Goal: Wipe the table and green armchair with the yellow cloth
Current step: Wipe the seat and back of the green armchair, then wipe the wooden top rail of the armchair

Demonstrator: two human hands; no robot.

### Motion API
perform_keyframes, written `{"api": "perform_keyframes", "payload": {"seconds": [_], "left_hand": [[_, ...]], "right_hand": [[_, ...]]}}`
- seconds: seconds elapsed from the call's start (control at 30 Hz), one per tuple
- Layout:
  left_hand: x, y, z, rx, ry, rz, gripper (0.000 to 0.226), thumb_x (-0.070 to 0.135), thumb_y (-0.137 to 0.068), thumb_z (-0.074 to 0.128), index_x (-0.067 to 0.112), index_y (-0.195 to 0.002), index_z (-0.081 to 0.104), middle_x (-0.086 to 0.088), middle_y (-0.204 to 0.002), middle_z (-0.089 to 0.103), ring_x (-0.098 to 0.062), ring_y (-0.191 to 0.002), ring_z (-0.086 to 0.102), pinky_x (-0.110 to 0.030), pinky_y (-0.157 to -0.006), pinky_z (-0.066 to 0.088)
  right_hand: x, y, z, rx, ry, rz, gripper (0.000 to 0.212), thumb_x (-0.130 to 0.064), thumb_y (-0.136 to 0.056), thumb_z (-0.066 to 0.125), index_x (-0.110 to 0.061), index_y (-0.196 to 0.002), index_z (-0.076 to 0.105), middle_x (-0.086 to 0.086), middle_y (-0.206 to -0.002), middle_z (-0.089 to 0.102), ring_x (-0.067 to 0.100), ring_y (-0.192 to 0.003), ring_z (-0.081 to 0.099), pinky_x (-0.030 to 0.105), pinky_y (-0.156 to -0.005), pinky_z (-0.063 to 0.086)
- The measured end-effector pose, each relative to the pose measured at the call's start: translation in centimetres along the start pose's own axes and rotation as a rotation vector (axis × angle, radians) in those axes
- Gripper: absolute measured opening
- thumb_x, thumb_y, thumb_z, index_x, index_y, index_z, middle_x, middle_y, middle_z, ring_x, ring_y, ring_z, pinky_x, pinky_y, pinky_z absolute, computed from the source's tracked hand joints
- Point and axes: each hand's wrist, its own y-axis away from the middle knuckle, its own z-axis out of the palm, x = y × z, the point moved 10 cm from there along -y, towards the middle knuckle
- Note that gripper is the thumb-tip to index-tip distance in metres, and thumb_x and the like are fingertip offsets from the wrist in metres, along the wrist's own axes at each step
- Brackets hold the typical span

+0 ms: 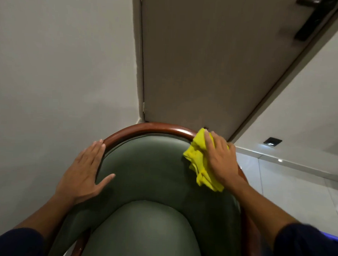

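Head view, item one: dark navy sleeves (305, 245) at the lower corners, bare forearms reaching forward over the chair. Item two: green armchair (149, 184), padded, smooth leather-like upholstery, curved tub back, seat cushion bulging toward the camera; judged firm but yielding, likely slick under a damp rag. Item three: polished reddish-brown wooden rail (145, 127) capping the backrest, hard and glossy, curving from one arm to the other. Item four: left hand (84, 171), laid flat and unclenched, palm on the rail and upper padding at the left side, thumb spread onto the green surface, grasping nothing; judged to be steadying the chair. Item five: right hand (218, 160), pressed palm-down on the cloth, fingers flat and extended, pinning it, not clenching it. Item six: yellow cloth (198, 163), soft, crumpled, limp fabric, bunched on the upper right of the backrest, touching both rail and padding; light, best held by pressure from above or gathered in the fist. Item seven: pale wall, closed door with dark handle (310, 19), glossy tiled floor at right. Table: not in view.
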Motion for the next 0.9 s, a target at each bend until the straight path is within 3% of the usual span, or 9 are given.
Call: {"api": "perform_keyframes", "payload": {"seconds": [0.2, 0.33, 0.47, 0.53, 0.6, 0.67, 0.77, 0.83, 0.9], "left_hand": [[4.2, 2.9, -1.0, -0.105, 0.036, -0.218, 0.09, 0.07, -0.09, 0.013, 0.012, -0.156, -0.004, -0.012, -0.166, -0.009, -0.024, -0.154, -0.01, -0.045, -0.126, 0.002], [17.2, 5.8, 1.8, -0.25, 0.466, -0.343, 0.074, 0.056, -0.095, 0.044, 0.018, -0.155, 0.023, -0.009, -0.165, 0.021, -0.022, -0.153, 0.015, -0.035, -0.124, 0.014], [30.5, 7.7, 4.2, -0.524, 1.145, -0.666, 0.066, 0.041, -0.09, 0.066, 0.014, -0.145, 0.041, -0.015, -0.142, 0.054, -0.024, -0.13, 0.053, -0.03, -0.106, 0.043], [34.4, 8.5, 2.2, -0.467, 1.212, -0.709, 0.057, 0.044, -0.086, 0.069, 0.016, -0.132, 0.054, -0.01, -0.109, 0.068, -0.024, -0.105, 0.066, -0.031, -0.093, 0.052], [35.3, 9.3, 0.7, -0.388, 1.139, -0.735, 0.043, 0.06, -0.077, 0.068, 0.02, -0.093, 0.069, 0.002, -0.068, 0.066, -0.019, -0.069, 0.068, -0.036, -0.075, 0.059], [44.3, 13.2, 0.9, -0.578, 1.202, -0.743, 0.068, 0.084, -0.065, 0.056, 0.017, -0.07, 0.068, 0.004, -0.049, 0.062, -0.015, -0.045, 0.062, -0.028, -0.05, 0.054], [51.3, 15.7, 1.7, -1.006, 1.735, -0.732, 0.078, 0.083, -0.078, 0.043, 0.013, -0.099, 0.071, -0.007, -0.081, 0.079, -0.023, -0.063, 0.074, -0.027, -0.054, 0.057], [55.5, 15.3, 2.1, -0.808, 2.098, -0.851, 0.05, 0.052, -0.091, 0.056, 0.013, -0.12, 0.068, -0.013, -0.11, 0.077, -0.029, -0.091, 0.076, -0.039, -0.075, 0.062], [58.3, 15.7, 3.9, -0.541, 2.132, -0.954, 0.041, 0.019, -0.088, 0.066, 0.002, -0.125, 0.064, -0.018, -0.117, 0.073, -0.027, -0.097, 0.074, -0.039, -0.084, 0.061]], "right_hand": [[8.5, 10.6, 1.2, -0.164, -0.514, 0.693, 0.094, -0.051, -0.08, 0.068, -0.025, -0.151, 0.013, 0.017, -0.145, 0.04, 0.039, -0.129, 0.044, 0.058, -0.098, 0.04], [10.3, 14.7, 1.6, -0.288, -0.992, 0.995, 0.105, -0.038, -0.066, 0.087, -0.015, -0.147, 0.023, 0.021, -0.142, 0.046, 0.04, -0.123, 0.051, 0.05, -0.1, 0.046], [12.3, 16.6, -0.3, -0.297, -1.25, 1.084, 0.027, -0.006, -0.067, 0.082, -0.008, -0.087, 0.064, 0.022, -0.111, 0.069, 0.031, -0.084, 0.064, 0.044, -0.077, 0.057], [12.7, 17.7, -1.2, -0.37, -1.36, 1.03, 0.024, -0.001, -0.064, 0.079, -0.008, -0.083, 0.067, 0.02, -0.104, 0.072, 0.03, -0.08, 0.066, 0.037, -0.067, 0.057], [12.5, 18.3, -2.1, -0.426, -1.49, 0.982, 0.038, -0.002, -0.065, 0.077, -0.004, -0.102, 0.069, 0.018, -0.106, 0.073, 0.036, -0.094, 0.069, 0.046, -0.082, 0.059], [16.7, 22.8, -3.1, -0.519, -1.645, 0.868, 0.047, -0.001, -0.068, 0.073, -0.003, -0.115, 0.068, 0.017, -0.112, 0.074, 0.037, -0.104, 0.068, 0.051, -0.095, 0.055], [17.5, 24.4, -2.7, -0.545, -1.845, 0.813, 0.048, -0.004, -0.075, 0.069, -0.004, -0.123, 0.064, 0.017, -0.121, 0.07, 0.036, -0.114, 0.065, 0.051, -0.102, 0.049], [20.9, 28.5, -1.9, -0.586, -1.919, 0.823, 0.045, -0.005, -0.077, 0.068, -0.004, -0.122, 0.065, 0.017, -0.12, 0.071, 0.035, -0.113, 0.066, 0.047, -0.095, 0.055], [26.0, 34.6, 1.0, -0.606, -1.849, 0.909, 0.048, -0.004, -0.073, 0.069, -0.006, -0.121, 0.066, 0.015, -0.117, 0.072, 0.033, -0.109, 0.068, 0.042, -0.085, 0.06]]}}
